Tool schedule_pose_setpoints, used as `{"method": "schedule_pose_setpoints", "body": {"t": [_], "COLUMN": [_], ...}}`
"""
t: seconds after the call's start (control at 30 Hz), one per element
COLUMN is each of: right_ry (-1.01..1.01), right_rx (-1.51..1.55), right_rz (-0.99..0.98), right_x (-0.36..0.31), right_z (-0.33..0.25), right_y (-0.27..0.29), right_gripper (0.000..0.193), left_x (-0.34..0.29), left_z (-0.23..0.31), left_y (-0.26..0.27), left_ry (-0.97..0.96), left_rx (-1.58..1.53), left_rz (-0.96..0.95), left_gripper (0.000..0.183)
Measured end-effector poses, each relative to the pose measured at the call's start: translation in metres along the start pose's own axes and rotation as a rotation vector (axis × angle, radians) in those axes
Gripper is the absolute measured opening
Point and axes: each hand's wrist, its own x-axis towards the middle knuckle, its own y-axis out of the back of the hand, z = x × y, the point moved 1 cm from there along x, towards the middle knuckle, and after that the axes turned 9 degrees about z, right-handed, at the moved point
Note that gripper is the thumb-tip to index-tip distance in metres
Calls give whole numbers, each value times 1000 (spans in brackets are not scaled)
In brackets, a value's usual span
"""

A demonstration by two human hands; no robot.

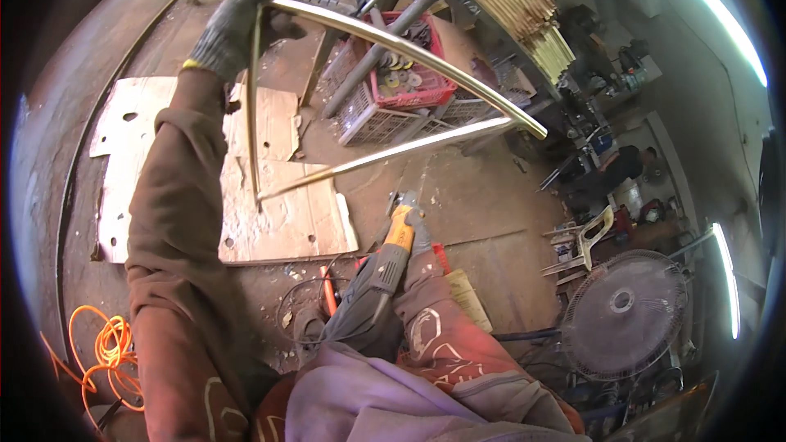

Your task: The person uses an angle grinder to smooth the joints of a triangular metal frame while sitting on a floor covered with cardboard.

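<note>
My left hand (233, 29), in a dark grey glove with a yellow cuff edge, reaches far out and closes round a shiny metal tube frame (409, 51). The frame is made of straight and curved tubes joined at corners, and it stands tilted in front of me. One lower corner comes down over the cardboard. Close to my body, my right hand (420, 233), also gloved, is wrapped round the front of a yellow and grey angle grinder (393, 250). The grinder's head points away from me, apart from the frame. Its disc is hard to make out.
Flattened cardboard (278, 237) lies on the floor. Beyond the frame stands a red crate (417, 98) with discs inside, near stacked metal tubes (508, 8). A large round fan (624, 303) is at right. Orange hose (115, 344) coils at lower left. Another person (622, 168) is far right.
</note>
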Motion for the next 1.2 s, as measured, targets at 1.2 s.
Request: {"method": "schedule_pose_setpoints", "body": {"t": [1.2], "right_ry": [123], "right_rx": [540], "right_rz": [-222], "right_x": [36], "right_z": [-1], "right_y": [2], "right_gripper": [54], "left_x": [66], "left_z": [2], "left_y": [146], "left_ry": [63], "left_rx": [612], "left_rz": [390], "left_gripper": [51]}}
